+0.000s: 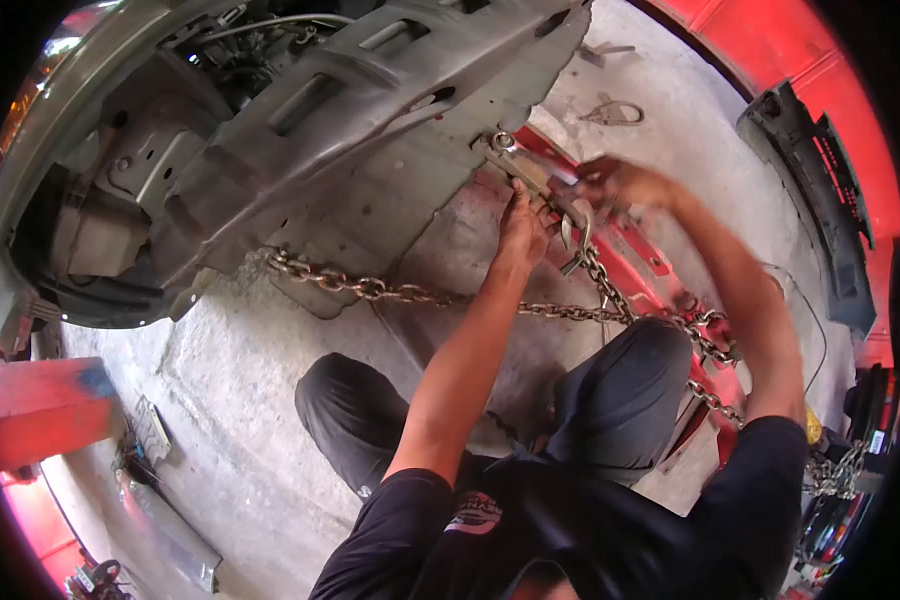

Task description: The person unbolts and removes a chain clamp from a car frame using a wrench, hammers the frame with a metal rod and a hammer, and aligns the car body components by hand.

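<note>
A metal pulling clamp (536, 178) sits by the lower edge of the car's sheet-metal panel (410, 190), a bolt head (503, 141) showing at its upper end. My left hand (526, 222) is wrapped round the clamp from below, thumb along its side. Beside the clamp, on its right, is my right hand (618, 186), smeared by motion; whether its fingers hold anything is hidden. A chain hook (576, 236) hangs just under the clamp, with a rusty chain (610, 285) running down from it. Another chain (370, 287) stretches left to the car's underside.
A red steel beam (642, 250) lies beyond my hands, chain links (712, 345) looped over it. Red stand (45, 410) stands left. On the concrete floor (230, 400) lie a long trim piece (170, 520) and a looped strap (615, 113). A black panel (820, 200) leans right.
</note>
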`<state>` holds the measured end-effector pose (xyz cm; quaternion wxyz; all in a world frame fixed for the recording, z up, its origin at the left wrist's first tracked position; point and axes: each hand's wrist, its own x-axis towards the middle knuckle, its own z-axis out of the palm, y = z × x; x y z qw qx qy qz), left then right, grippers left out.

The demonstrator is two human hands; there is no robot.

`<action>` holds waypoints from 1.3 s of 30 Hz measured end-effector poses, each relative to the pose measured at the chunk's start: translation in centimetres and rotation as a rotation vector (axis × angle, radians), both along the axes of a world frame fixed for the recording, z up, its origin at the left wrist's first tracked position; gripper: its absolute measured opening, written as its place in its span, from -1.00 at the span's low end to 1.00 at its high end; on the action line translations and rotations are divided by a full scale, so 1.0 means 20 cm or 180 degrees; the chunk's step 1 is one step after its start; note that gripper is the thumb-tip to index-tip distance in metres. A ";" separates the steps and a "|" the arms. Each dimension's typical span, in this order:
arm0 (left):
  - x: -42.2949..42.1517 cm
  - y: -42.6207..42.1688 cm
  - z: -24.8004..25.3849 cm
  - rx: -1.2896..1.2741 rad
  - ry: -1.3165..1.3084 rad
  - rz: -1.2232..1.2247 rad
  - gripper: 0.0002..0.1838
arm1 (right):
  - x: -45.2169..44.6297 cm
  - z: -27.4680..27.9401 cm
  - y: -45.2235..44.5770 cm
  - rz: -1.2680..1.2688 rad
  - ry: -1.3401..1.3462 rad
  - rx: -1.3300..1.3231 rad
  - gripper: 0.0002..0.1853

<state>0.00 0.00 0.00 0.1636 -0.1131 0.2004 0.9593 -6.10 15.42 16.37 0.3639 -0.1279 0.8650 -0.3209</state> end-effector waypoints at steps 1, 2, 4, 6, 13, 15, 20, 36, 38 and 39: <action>0.01 0.00 0.02 -0.0037 -0.0045 0.0063 -0.30 | -0.14 0.07 0.06 0.0531 0.0445 0.0694 -0.50; 0.02 0.01 0.02 -0.0078 -0.0078 0.0122 -0.29 | -0.34 0.01 0.14 0.0895 0.0917 0.0631 -0.64; 0.02 0.01 0.03 -0.0021 -0.0197 -0.0038 -0.28 | -0.55 -0.05 0.13 0.1446 0.2206 0.0819 -0.68; -0.01 -0.04 0.05 -0.0088 -0.0187 -0.0176 -0.27 | -0.60 -0.06 0.18 0.1171 0.1737 0.0087 -0.69; -0.03 0.00 -0.04 -0.0131 -0.0083 -0.0068 -0.19 | -0.17 -0.03 0.23 -0.0233 0.1181 -0.0631 -0.62; -0.04 0.00 -0.10 -0.0020 0.0012 -0.0149 -0.18 | 0.02 -0.01 0.18 -0.0384 0.0101 -0.1372 -0.56; 0.02 -0.05 0.03 0.0160 0.0135 -0.0323 -0.18 | 0.37 -0.10 -0.16 -0.1559 -0.0157 -0.1732 -0.61; 0.07 -0.06 -0.13 0.1446 0.0304 0.0666 -0.27 | 0.46 -0.28 -0.85 -0.2570 -0.1718 -0.3440 -0.73; 0.06 -0.05 -0.13 0.1250 0.0278 0.0655 -0.27 | 0.46 -0.23 -0.89 -0.2707 -0.1795 -0.3606 -0.79; 0.05 -0.06 -0.13 0.1122 0.0287 0.0617 -0.27 | 0.47 -0.20 -0.90 -0.2784 -0.1829 -0.3686 -0.82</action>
